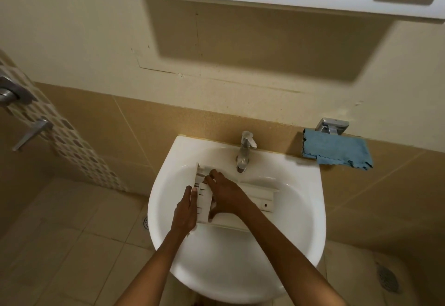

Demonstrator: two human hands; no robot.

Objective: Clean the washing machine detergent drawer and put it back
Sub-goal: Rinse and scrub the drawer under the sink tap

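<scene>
1. A white pedestal sink (166, 161) stands against the tan tiled wall, and its basin holds the white detergent drawer (252, 193), which lies across the bowl from the left rim toward the right.
2. The drawer's front panel stretches to the right past the hands; its compartment end sits at the left side of the basin, tipped up, with ribbed dividers showing.
3. The left hand (186, 209) presses flat against the outer left side of the drawer's compartment section, grip clamped on it with the fingers pointing up along the wall.
4. The right hand (226, 196) lies over the top of the same section, fingers curled down among the dividers, grip closed on the drawer from the other side.
5. Whether water or residue lies in the compartments cannot be told; the basin looks bare apart from the drawer.
6. A chrome faucet (245, 150) rises at the back of the sink, just behind the right hand's fingers.
7. A blue cloth (337, 151) hangs on the wall to the right of the sink, below a chrome holder (332, 125).
</scene>
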